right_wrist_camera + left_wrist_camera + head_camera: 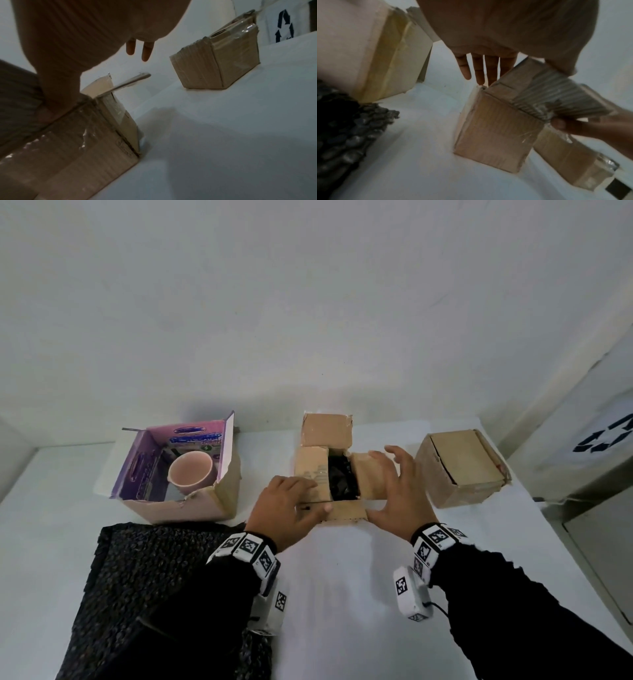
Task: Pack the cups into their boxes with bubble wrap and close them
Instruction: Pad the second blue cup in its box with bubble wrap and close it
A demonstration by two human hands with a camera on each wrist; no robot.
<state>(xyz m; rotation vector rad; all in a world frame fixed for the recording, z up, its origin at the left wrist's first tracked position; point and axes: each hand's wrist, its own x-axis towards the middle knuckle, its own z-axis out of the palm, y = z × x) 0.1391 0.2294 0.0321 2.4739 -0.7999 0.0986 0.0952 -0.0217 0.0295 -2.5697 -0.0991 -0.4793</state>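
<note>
middle box [330, 474] sits centre table between pink-lined box [178, 470] and closed box [462, 467], dark wrapped contents showing through the gap. left hand [291, 508] and right hand [394, 494] lie flat, fingers straight, pressing its flaps. cardboard judged light, stiff, creasing; press near flap edges.

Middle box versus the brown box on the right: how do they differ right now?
The middle box has its flaps partly open, with dark bubble wrap showing in the gap; the right box has its flaps folded flat. The left hand and right hand rest on the middle box's flaps; nothing touches the right box. Both are plain brown cardboard with clear tape, standing on the white table.
</note>
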